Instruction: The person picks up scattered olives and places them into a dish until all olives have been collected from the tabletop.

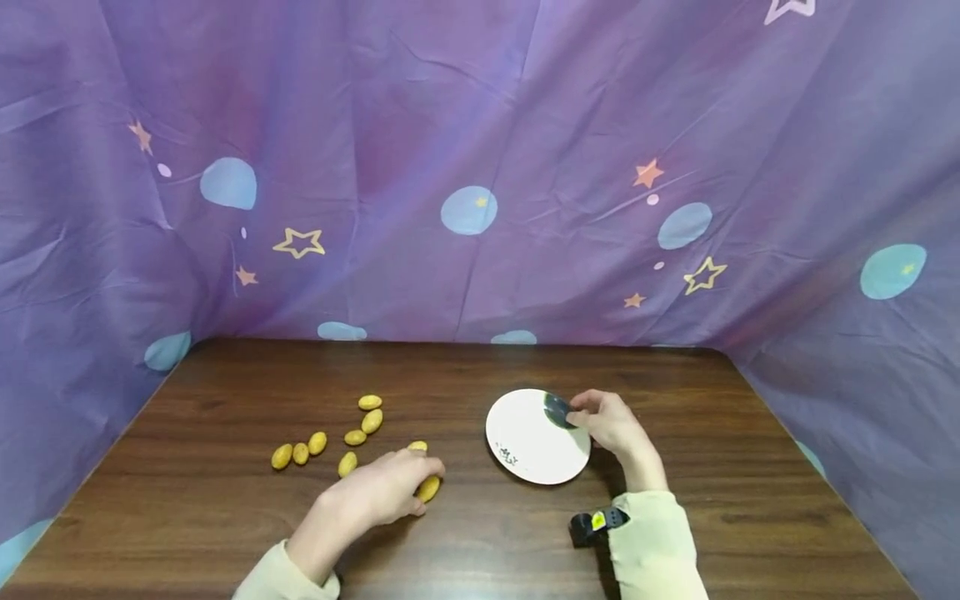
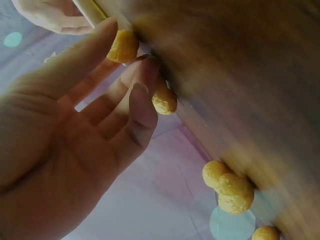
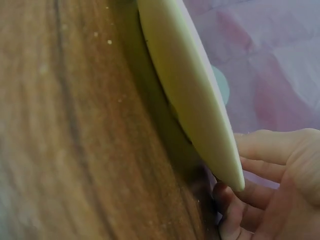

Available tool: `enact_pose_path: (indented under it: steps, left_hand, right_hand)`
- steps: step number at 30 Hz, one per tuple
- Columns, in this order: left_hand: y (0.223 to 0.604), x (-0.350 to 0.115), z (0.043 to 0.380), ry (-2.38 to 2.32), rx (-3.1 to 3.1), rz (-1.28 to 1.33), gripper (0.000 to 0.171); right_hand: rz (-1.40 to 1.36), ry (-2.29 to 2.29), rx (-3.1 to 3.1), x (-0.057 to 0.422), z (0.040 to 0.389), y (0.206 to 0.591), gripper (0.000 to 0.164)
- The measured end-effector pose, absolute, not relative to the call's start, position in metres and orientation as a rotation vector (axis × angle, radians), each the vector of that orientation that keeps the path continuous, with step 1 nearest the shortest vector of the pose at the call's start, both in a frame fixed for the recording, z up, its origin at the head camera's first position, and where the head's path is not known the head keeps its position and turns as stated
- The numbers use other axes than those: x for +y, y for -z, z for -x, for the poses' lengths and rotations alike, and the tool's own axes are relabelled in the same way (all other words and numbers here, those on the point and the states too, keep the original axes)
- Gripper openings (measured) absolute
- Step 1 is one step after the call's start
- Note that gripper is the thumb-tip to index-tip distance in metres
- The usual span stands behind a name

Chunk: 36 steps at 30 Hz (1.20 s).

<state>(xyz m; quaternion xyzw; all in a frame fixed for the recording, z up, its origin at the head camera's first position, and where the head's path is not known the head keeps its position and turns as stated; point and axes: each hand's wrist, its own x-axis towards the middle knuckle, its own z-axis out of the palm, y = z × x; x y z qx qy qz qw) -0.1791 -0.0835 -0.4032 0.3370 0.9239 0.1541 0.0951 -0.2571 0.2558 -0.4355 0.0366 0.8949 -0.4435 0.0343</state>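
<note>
My left hand [image 1: 386,492] hovers low over the table, thumb and fingers spread around a small yellow oval fruit [image 1: 428,489]. In the left wrist view the thumb tip overlaps this fruit [image 2: 125,46], and the fingertips are right beside it. A second fruit [image 1: 417,446] lies just beyond the knuckles, partly hidden. With my right hand [image 1: 615,429] I grip the right rim of a round white plate [image 1: 525,429], which has a dark green patch at that edge. The right wrist view shows the thumb over the plate [image 3: 192,95] and curled fingers under its rim.
Several more yellow fruits [image 1: 372,421] are scattered on the brown wooden table [image 1: 480,550], left of the plate. A black strap [image 1: 592,525] with a yellow mark sits by the right sleeve. Purple patterned cloth [image 1: 480,125] hangs behind and around the table.
</note>
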Motion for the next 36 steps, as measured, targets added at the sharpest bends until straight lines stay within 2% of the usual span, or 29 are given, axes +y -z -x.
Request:
enact_pose_path:
  steps: [7,14,22,36]
  left_hand:
    - [0.403,-0.082,0.177,-0.45,2.777,-1.039,0.027]
    - [0.403,-0.083,0.175,-0.495,2.76,-1.061,0.03]
    - [0.4,-0.083,0.178,-0.501,2.789,-1.146,0.026]
    - [0.388,-0.048,0.213,-0.54,2.727,-1.277,0.024]
  right_hand:
    - [-0.088,1.373,2.781,0.255,0.256,0.434,0.022]
    - [-0.094,1.352,2.798,0.256,0.258,0.435,0.023]
    - [-0.052,1.412,2.763,0.254,0.259,0.438,0.023]
    - [-0.066,1.458,2.711,0.259,0.258,0.442,0.023]
